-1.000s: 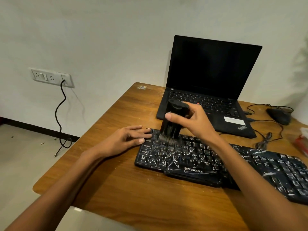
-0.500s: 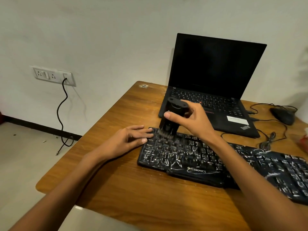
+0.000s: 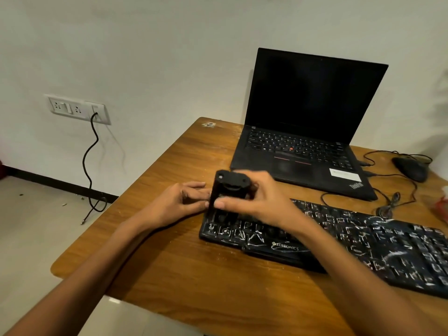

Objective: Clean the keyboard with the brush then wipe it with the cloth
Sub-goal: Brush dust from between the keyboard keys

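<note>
Head view: right hand (image 3: 257,202) grasps brush (image 3: 226,189) on keyboard (image 3: 363,241); left hand (image 3: 173,204) rests released beside it.

In the middle of the frame the right grip (image 3: 254,204) clasps a black brush (image 3: 228,190), held upright with its lower end on the left end of the black keyboard (image 3: 351,241), whose keys are streaked with white dust. The left grip (image 3: 177,203) lies on the wooden table (image 3: 157,275), fingers reaching the keyboard's far left corner, just beside the brush. An open laptop (image 3: 310,105), screen dark, stands upper right, with a mouse (image 3: 411,169) near the right edge.
</note>
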